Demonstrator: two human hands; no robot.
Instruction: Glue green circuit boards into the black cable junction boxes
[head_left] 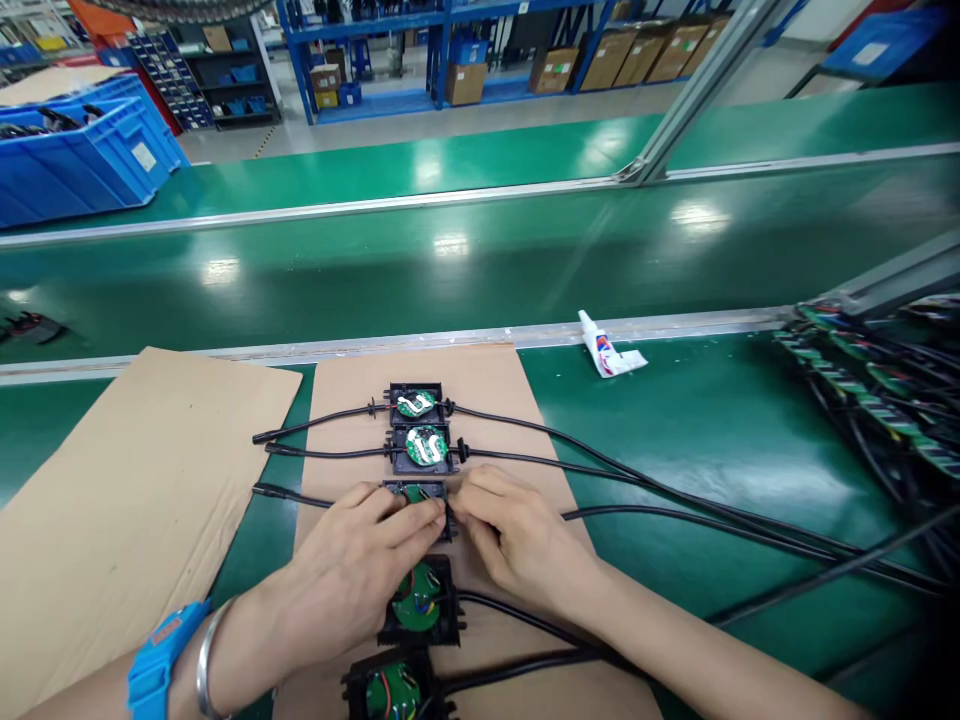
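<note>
Most of the black plastic junction box (415, 492) with a round green circuit board is hidden under both hands; only its far rim and a sliver of board show. It sits on the narrow brown cardboard sheet (495, 385), third from the sheet's far end in a row of five such boxes. The left hand (360, 560) lies over its top, fingers (412, 520) drawn together and pressed onto it. The right hand (517, 540) meets it from the sheet's right side, fingers (472, 500) bunched and pinched on the box's right edge. What the fingertips actually grip is covered.

The two far boxes (424, 447) show their boards fully. The fourth box (420, 600) is partly behind the left hand, and the nearest box (390, 690) is cut off at the sheet's near end. Black cables (675, 500) run off the sheet's right side into a dark corner where their ends are lost.

Just past the sheet's far right corner lies a white squeeze tube (604, 350) with a red and blue label, its print too small to read. The blue wrist strap (161, 655) carries an orange mark that is unreadable. Well right of the sheet on the green table (712, 430), a tangle of green boards and black wires (870, 390) is blurred and cropped. Far beyond the sheet's left side, blue plastic crates (82, 150) bear white labels that are illegible
</note>
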